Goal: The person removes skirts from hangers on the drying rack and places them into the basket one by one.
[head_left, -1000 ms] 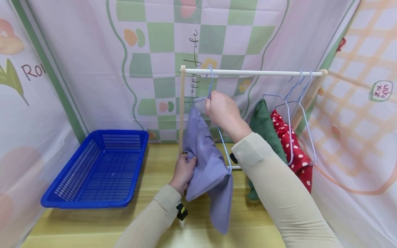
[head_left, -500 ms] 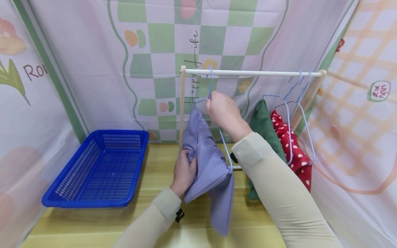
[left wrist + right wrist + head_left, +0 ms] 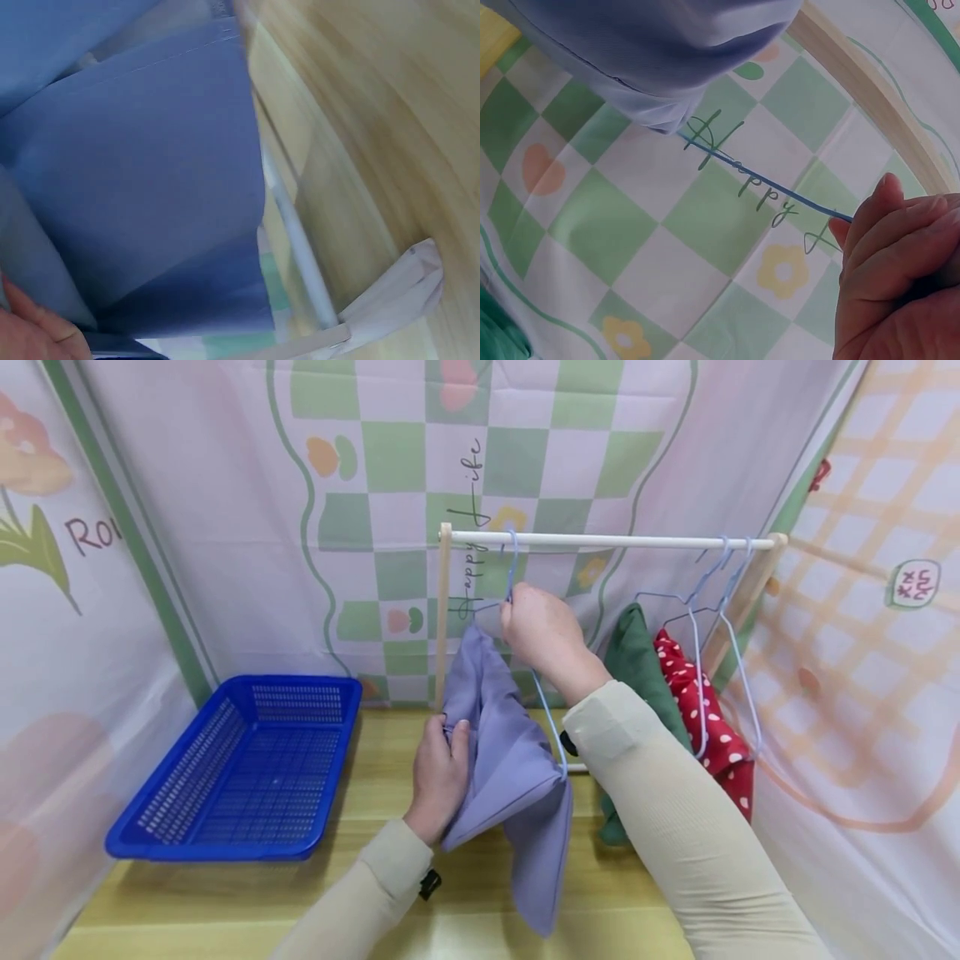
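Note:
A lavender cloth piece hangs draped over a light blue wire hanger, with its folds pointing down over the table. The hanger's hook sits on the white rail near the left post. Just below the hook, my right hand grips the hanger's neck; in the right wrist view its curled fingers meet the blue wire. My left hand holds the cloth at its left edge, thumb on the near side and the other fingers mostly hidden. Cloth fills much of the left wrist view.
A green cloth piece and a red polka-dot one hang on blue hangers at the rail's right end. On the wooden table, a blue plastic basket stands left of the rack. Printed curtains enclose the sides and back.
My left hand has shifted slightly up along the cloth's left edge, its thumb now extended upward. The lower cloth has swung slightly right. My right hand keeps its grip on the hanger.

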Motion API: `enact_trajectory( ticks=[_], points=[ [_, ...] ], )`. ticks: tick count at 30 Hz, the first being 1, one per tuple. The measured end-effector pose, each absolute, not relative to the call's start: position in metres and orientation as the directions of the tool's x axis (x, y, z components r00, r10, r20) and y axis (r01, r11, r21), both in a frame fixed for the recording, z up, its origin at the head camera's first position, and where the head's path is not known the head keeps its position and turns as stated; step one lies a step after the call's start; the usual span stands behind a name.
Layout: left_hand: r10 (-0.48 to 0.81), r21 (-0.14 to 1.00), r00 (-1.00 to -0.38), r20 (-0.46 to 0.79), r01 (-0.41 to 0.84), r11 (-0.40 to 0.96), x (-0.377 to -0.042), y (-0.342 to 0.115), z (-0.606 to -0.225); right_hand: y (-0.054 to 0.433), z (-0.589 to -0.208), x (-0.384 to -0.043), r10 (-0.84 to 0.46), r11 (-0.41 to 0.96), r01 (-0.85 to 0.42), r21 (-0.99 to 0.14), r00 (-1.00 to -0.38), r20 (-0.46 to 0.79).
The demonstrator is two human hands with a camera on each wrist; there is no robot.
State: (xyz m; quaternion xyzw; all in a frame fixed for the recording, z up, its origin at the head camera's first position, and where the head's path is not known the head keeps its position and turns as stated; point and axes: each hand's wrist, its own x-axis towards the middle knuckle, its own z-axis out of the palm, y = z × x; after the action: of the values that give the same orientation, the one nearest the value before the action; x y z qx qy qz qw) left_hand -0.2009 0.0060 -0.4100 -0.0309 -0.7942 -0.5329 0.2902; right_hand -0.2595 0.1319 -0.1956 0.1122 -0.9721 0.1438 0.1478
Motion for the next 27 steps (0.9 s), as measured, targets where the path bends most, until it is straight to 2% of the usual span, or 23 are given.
enact_trajectory(
  ticks=[5,23,27],
  points=[
    [-0.280,0.835,-0.820,0.500,0.369,0.409,-0.197,-0.001,-0.401,0.132,-0.197,-0.260,-0.176,0.935,-0.262,-0.241,-0.929,0.326],
    [-0.297,0.759,-0.709,0.639,0.522,0.388,-0.185,-0.031,-0.371,0.131,-0.197,-0.263,-0.173,0.936,-0.252,-0.246,-0.937,0.303],
    [-0.313,0.772,-0.712,0.628,0.521,0.364,-0.183,-0.037,-0.364,0.131,-0.197,-0.264,-0.163,0.940,-0.239,-0.243,-0.941,0.296]
  ],
)
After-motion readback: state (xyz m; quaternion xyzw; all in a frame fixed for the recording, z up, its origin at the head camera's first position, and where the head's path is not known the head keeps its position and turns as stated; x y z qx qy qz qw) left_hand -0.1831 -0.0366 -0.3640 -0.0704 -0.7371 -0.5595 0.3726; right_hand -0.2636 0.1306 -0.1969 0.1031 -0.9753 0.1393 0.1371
